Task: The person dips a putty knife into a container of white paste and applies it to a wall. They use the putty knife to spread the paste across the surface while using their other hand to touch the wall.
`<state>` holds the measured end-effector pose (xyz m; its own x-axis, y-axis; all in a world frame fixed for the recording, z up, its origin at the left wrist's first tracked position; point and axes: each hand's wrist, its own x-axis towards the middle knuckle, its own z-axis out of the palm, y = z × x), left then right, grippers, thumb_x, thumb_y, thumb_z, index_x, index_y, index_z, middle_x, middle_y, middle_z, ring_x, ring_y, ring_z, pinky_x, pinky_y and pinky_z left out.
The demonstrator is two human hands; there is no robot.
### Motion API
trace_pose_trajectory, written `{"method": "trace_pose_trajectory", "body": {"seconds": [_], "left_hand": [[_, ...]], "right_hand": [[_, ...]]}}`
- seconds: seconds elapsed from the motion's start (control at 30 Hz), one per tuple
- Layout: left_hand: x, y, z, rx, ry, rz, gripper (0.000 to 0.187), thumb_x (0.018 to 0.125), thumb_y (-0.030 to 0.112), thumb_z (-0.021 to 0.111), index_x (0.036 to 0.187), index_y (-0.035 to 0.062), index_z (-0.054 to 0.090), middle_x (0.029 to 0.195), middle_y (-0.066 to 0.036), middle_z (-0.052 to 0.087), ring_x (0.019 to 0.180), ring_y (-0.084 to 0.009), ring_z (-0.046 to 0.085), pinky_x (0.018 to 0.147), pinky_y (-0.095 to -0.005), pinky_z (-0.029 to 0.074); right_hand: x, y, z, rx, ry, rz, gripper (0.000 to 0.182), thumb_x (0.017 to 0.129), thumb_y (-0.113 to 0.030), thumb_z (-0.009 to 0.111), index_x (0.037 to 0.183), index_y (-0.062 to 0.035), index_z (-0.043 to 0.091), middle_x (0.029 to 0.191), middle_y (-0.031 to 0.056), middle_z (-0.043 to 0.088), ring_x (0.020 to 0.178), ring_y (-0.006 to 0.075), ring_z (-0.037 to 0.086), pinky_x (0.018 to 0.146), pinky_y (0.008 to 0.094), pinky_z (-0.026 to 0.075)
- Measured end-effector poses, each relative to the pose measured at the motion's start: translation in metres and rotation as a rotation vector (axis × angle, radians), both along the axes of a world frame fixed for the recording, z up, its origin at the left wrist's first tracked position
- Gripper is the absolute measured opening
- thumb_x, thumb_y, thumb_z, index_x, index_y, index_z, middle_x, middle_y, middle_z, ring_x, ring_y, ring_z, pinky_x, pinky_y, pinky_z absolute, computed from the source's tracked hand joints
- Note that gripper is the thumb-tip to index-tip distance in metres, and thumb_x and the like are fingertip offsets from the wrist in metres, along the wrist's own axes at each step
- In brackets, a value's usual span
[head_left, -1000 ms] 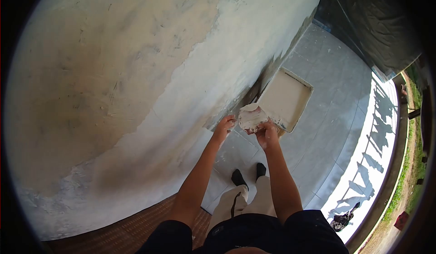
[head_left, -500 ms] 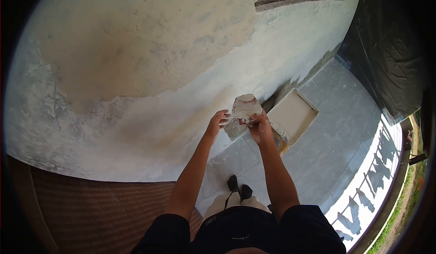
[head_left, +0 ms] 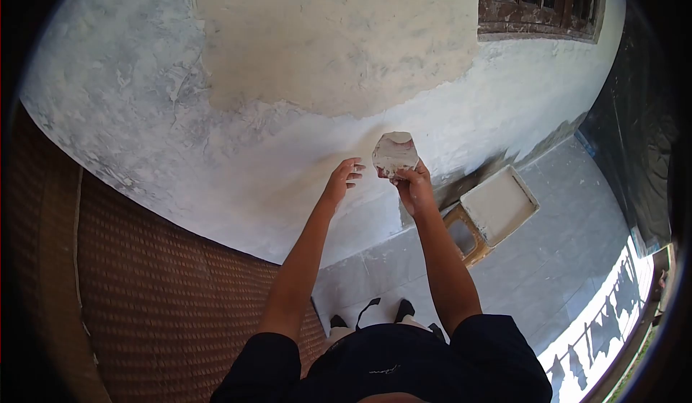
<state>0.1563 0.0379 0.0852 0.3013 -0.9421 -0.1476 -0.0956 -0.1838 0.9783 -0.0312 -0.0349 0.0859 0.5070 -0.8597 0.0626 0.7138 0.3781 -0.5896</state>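
Note:
My right hand (head_left: 414, 189) is closed on the lower edge of a putty spreader (head_left: 396, 155), a flat, roughly six-sided plate smeared with off-white paste. A thicker lump of paste lies along its top edge. My left hand (head_left: 342, 182) is to the left of the spreader, fingers bent and apart, with nothing in it and not touching the plate. Both hands are in front of a wall (head_left: 303, 158) with a fresh white coat low down, a beige patch higher up and grey-white mottling at the left.
A shallow rectangular tray of pale paste (head_left: 500, 205) sits at the right on a yellowish stool (head_left: 461, 231). Grey floor tiles (head_left: 555, 223) stretch below the wall. A brown woven mat (head_left: 158, 280) is at the left, a wooden window (head_left: 540, 6) above, and dark sheeting (head_left: 631, 129) far right.
My view has swung left, so the tray, stool and window appear further right. My right hand has raised the spreader slightly. My left hand is a little further from it. My feet have moved apart.

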Motion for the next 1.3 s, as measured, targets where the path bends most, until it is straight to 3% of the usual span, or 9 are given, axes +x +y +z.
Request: {"method": "trace_pose_trajectory", "body": {"seconds": [0.3,0.43,0.5,0.63,0.7,0.8,0.87,1.13,1.3], "left_hand": [[0.071,0.058,0.042,0.011,-0.009,-0.102,0.049,0.098,0.042,0.034,0.132,0.0101,0.048,0.123,-0.006,0.058,0.106,-0.0188,0.054,0.093,-0.0373,0.039],[0.103,0.088,0.075,-0.188,-0.030,-0.152,0.033,0.098,0.025,0.042,0.122,0.0072,0.055,0.108,-0.006,0.063,0.090,-0.0148,0.059,0.080,-0.0293,0.046],[0.112,0.108,0.112,-0.267,-0.087,-0.182,0.028,0.097,0.019,0.045,0.117,0.0055,0.058,0.102,-0.006,0.065,0.087,-0.0146,0.060,0.078,-0.0275,0.047],[0.120,0.129,0.189,-0.634,-0.767,0.145,0.018,0.088,0.003,0.050,0.100,0.0016,0.063,0.084,-0.007,0.065,0.079,-0.0168,0.059,0.072,-0.0304,0.048],[0.143,0.126,0.220,-0.983,-1.516,0.175,0.021,0.082,0.007,0.053,0.101,0.0045,0.062,0.090,-0.007,0.063,0.085,-0.0230,0.057,0.080,-0.0369,0.045],[0.152,0.120,0.258,-1.103,-1.880,0.309,0.031,0.078,0.014,0.056,0.108,0.0085,0.060,0.105,-0.007,0.059,0.100,-0.0280,0.051,0.089,-0.0433,0.037],[0.168,0.109,0.268,-1.088,-1.933,0.303,0.035,0.078,0.019,0.057,0.112,0.0098,0.058,0.112,-0.007,0.055,0.105,-0.0280,0.048,0.091,-0.0445,0.034],[0.177,0.097,0.265,-1.111,-1.995,0.382,0.047,0.080,0.030,0.057,0.122,0.0104,0.051,0.119,-0.010,0.051,0.111,-0.0299,0.045,0.092,-0.0458,0.032],[0.176,0.095,0.266,-1.112,-2.026,0.407,0.045,0.079,0.032,0.054,0.118,0.0094,0.055,0.116,-0.009,0.054,0.107,-0.0287,0.048,0.093,-0.0445,0.033]], "right_hand": [[0.074,0.065,0.033,-0.068,-0.003,-0.066,0.028,0.077,0.007,0.051,0.104,0.0010,0.057,0.088,0.0091,0.064,0.068,0.0124,0.053,0.060,0.0259,0.043],[0.106,0.100,0.054,-0.233,0.097,-0.206,0.021,0.077,0.002,0.053,0.097,0.0006,0.060,0.080,0.0054,0.062,0.064,0.0094,0.051,0.058,0.0250,0.041],[0.122,0.113,0.063,-0.357,0.254,-0.337,0.007,0.077,0.000,0.054,0.081,-0.0015,0.058,0.070,0.0005,0.057,0.060,0.0064,0.046,0.054,0.0247,0.038],[0.157,0.137,0.084,-0.442,0.417,-0.458,0.009,0.075,0.000,0.056,0.070,-0.0020,0.049,0.061,0.0010,0.049,0.056,0.0062,0.042,0.050,0.0263,0.036],[0.174,0.148,0.099,-0.578,0.557,-0.597,0.019,0.073,0.001,0.057,0.068,-0.0015,0.039,0.056,0.0057,0.043,0.055,0.0069,0.039,0.047,0.0286,0.035],[0.202,0.154,0.115,-0.665,0.609,-0.780,0.019,0.070,0.003,0.058,0.068,-0.0007,0.040,0.056,0.0134,0.045,0.048,0.0213,0.045,0.047,0.0335,0.038],[0.218,0.152,0.121,-0.721,0.655,-0.897,0.020,0.067,0.004,0.061,0.070,-0.0009,0.042,0.060,0.0178,0.051,0.054,0.0386,0.050,0.050,0.0393,0.042],[0.261,0.139,0.136,-0.793,0.668,-1.063,0.024,0.066,0.002,0.064,0.070,-0.0020,0.041,0.060,0.0163,0.050,0.054,0.0366,0.054,0.050,0.0400,0.043],[0.274,0.135,0.141,-0.857,0.843,-1.020,0.019,0.068,0.000,0.063,0.080,-0.0037,0.048,0.079,0.0149,0.061,0.064,0.0373,0.061,0.056,0.0457,0.049]]}}
